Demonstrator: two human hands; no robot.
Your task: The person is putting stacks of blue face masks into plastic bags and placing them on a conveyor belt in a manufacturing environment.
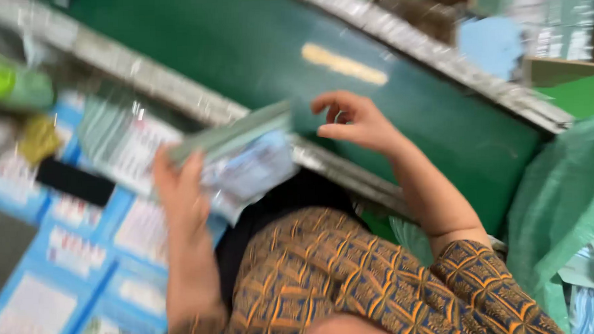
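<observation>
The picture is blurred by motion. My left hand point(179, 187) grips a stack of clear plastic packets with pale blue contents point(244, 162), held over my lap. My right hand point(351, 122) hovers just right of the stack's top edge with fingers curled and apart, holding nothing. Both hands are in front of a dark green conveyor belt point(253, 43) with a metal rail point(176, 92) along its near side. My patterned brown and orange sleeve point(485, 279) shows at the bottom.
Blue and white flat boxes point(70, 254) lie to the left below the rail, with a black object point(74, 181) on them. A green woven sack point(561, 204) stands at right. A pale yellow strip point(343, 63) lies on the belt.
</observation>
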